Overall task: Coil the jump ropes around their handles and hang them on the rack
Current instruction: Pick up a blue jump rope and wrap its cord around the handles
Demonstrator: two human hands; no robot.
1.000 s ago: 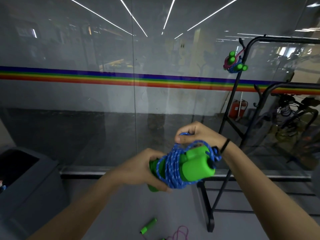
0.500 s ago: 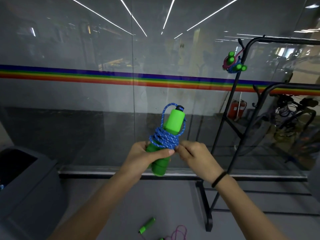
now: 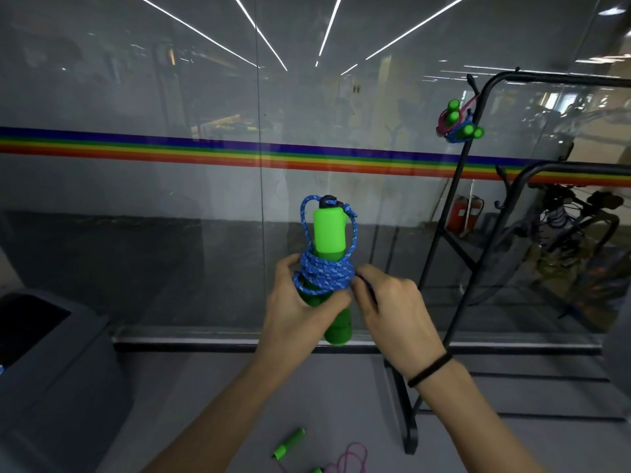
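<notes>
Grey floor (image 3: 205, 387), rainbow-striped glass wall (image 3: 136, 199); two coiled ropes (image 3: 459, 126) hang on the black metal rack (image 3: 563, 79). The left hand (image 3: 293, 308) grips the green foam handles (image 3: 329, 233); the right hand (image 3: 396, 319) pinches the blue braided rope (image 3: 326, 274).

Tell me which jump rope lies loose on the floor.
The pink rope with green handles, at the bottom edge. The blue rope is coiled, held by the left hand and right hand; two other bundles hang on the rack.

The person's left forearm (image 3: 222, 414) and right forearm (image 3: 478, 421) are bare along their whole visible length, and so are the left hand (image 3: 300, 308) and right hand (image 3: 392, 315). A thin black band (image 3: 430, 368) circles the right wrist, snug and plain, like a hair tie.
</notes>
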